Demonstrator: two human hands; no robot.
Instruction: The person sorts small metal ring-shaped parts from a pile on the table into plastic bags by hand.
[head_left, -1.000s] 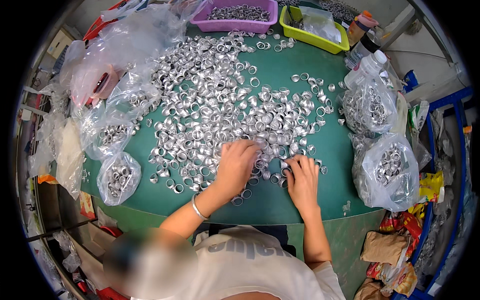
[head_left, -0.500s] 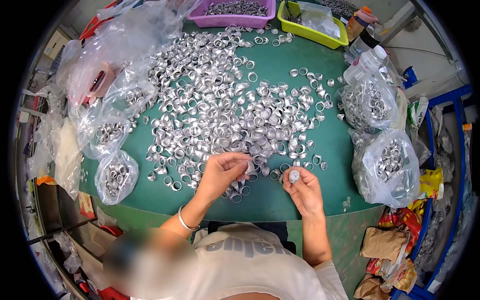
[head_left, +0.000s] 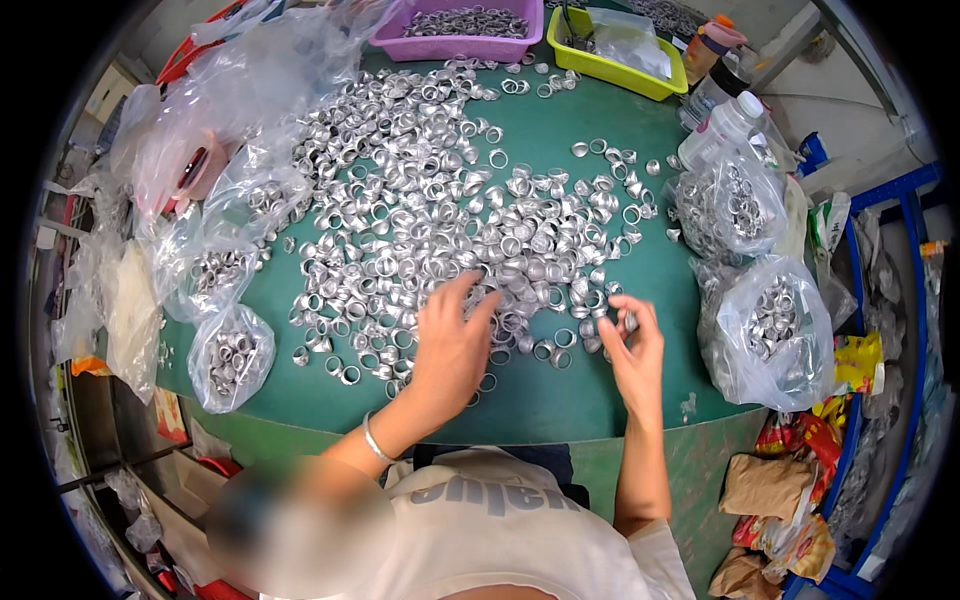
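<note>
A wide heap of small silver metal rings [head_left: 450, 210] covered the green round table [head_left: 560, 400]. The left hand [head_left: 452, 345] lay flat on the heap's near edge, fingers spread, gripping nothing visible. The right hand [head_left: 632, 352] was raised beside it, fingertips pinching rings. Clear plastic bags of rings [head_left: 770, 330] sat to the right.

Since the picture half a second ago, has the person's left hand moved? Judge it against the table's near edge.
Yes. The left hand has gone forward, away from the green table's near edge, and now lies flat, fingers spread, on the heap of metal rings.
</note>
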